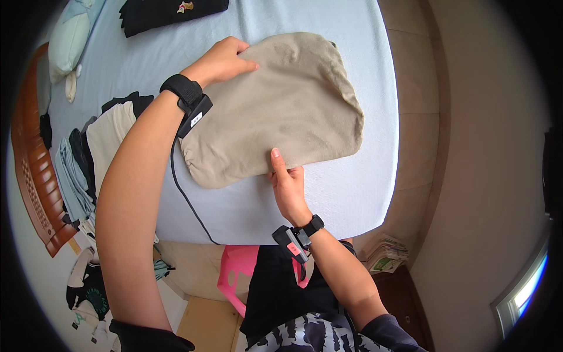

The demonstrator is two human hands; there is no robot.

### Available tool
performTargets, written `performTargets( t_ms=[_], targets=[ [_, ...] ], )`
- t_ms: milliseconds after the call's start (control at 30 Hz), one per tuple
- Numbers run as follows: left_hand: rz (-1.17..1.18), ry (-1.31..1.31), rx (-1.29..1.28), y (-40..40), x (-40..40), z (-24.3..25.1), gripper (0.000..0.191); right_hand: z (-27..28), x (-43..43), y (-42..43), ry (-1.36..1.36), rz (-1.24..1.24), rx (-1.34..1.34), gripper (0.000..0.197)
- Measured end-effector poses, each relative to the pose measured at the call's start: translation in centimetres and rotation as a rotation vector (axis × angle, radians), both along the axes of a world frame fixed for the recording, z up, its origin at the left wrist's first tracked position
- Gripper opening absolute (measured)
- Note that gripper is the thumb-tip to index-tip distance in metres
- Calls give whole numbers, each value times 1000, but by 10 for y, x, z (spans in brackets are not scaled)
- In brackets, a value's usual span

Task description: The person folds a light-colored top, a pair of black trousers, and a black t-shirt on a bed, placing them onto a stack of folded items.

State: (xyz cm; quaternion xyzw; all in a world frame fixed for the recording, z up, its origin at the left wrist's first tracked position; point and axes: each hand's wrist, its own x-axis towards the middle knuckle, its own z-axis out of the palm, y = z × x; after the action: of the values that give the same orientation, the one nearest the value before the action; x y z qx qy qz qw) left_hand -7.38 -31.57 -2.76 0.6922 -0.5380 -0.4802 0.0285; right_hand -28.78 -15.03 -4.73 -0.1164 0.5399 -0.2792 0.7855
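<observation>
A beige ribbed fabric garment (281, 101), folded into a bundle, lies on the light blue bed sheet (352, 193) before me. At its upper left edge is my left hand (231, 61), thumb on top of the cloth and fingers partly hidden behind it. My right hand (288, 178) pinches the near edge, its thumb above the cloth and its fingers under it. Both wrists wear black straps with small devices, and a cable runs from the left one over the sheet.
Stacked folded clothes (79, 167) lie at the left beside a wooden headboard (39, 189). A folded black garment (171, 15) and a pale pillow (68, 46) are farther back. A pink plastic chair (233, 264) stands below the bed's near edge; stacked books (387, 255) are at right.
</observation>
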Motion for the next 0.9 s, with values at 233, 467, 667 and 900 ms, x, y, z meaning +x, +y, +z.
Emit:
performTargets(
  t_ms=[233,467,667,900],
  targets=[
    [244,210,92,2,0,22,31,13,-11,-2,-17,-16,-179,30],
    [537,694,-170,37,27,116,27,98,-26,-28,167,318,-754,13],
    [951,307,-432,171,38,140,44,98,-34,-8,114,665,-1176,16],
    [884,-200,-335,339,-25,46,75,25,-50,22,196,985,-955,65]
  ],
)
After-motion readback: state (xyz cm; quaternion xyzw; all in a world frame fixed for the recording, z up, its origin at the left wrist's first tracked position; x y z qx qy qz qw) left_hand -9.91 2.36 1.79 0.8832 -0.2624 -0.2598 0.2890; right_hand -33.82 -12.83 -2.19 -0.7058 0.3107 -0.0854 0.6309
